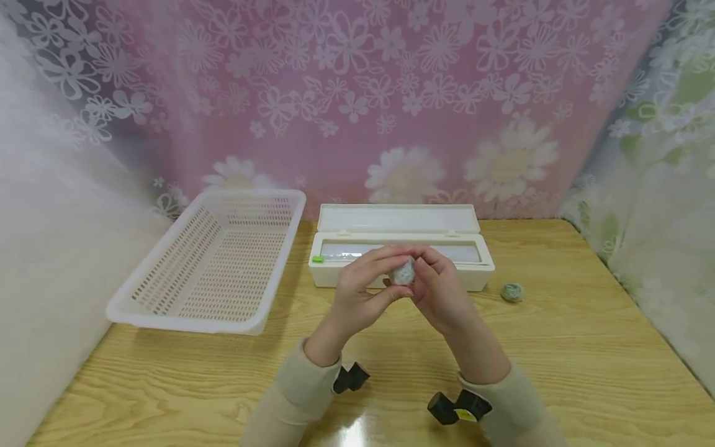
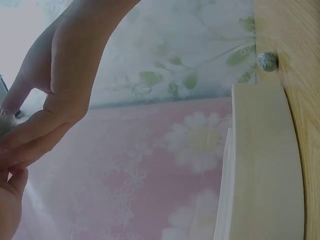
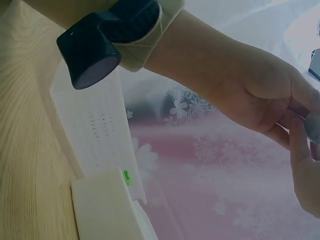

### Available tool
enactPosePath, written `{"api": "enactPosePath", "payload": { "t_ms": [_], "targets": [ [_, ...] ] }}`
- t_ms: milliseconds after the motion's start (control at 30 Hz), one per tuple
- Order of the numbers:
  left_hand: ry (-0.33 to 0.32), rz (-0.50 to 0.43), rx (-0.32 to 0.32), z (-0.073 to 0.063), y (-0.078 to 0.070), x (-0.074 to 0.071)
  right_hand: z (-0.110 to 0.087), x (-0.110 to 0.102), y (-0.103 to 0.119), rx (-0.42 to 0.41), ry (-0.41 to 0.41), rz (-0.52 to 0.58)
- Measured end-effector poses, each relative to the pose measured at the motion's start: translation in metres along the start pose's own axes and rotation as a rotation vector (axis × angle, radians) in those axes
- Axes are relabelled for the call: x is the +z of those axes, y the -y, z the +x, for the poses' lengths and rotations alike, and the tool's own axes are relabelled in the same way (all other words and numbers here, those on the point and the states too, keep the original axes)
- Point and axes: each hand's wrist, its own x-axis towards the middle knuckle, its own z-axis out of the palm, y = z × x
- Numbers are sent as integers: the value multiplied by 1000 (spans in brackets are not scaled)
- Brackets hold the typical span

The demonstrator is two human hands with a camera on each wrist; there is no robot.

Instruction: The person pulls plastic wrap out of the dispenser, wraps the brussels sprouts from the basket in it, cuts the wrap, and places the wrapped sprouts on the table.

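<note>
Near the front of the box, my left hand [image 1: 363, 285] pinches a small grey-green ball [image 1: 403, 272] that looks wrapped in clear film, thumb below and fingers above. My right hand [image 1: 442, 292] holds the same ball from the other side, its thumb against it and its fingers mostly hidden behind. The right wrist view shows the left hand [image 3: 270, 100] meeting the right at the ball [image 3: 313, 128]. A second wrapped ball [image 1: 511, 292] lies on the table to the right of the box.
A long white cling film box [image 1: 402, 278] stands behind the hands, its lid [image 1: 399, 218] raised, with clear film and a green slider [image 1: 318, 259] along its front edge. On the left is a white slotted plastic basket [image 1: 282, 261]. Flowered cloth [image 1: 335, 136] hangs behind the wooden table [image 1: 558, 360].
</note>
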Motion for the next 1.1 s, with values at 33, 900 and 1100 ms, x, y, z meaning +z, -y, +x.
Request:
{"api": "enactPosePath", "payload": {
  "t_ms": [33, 900, 1100],
  "targets": [
    [5, 4, -3, 0, 0, -1, 0, 0, 0, 3, 6, 15],
    [20, 75, 59, 3, 5, -8, -2, 8, 6, -205, 8, -140],
    [68, 220, 174, 3, 2, -5, -3, 12, 5, -247, -42, -282]
  ]
}}
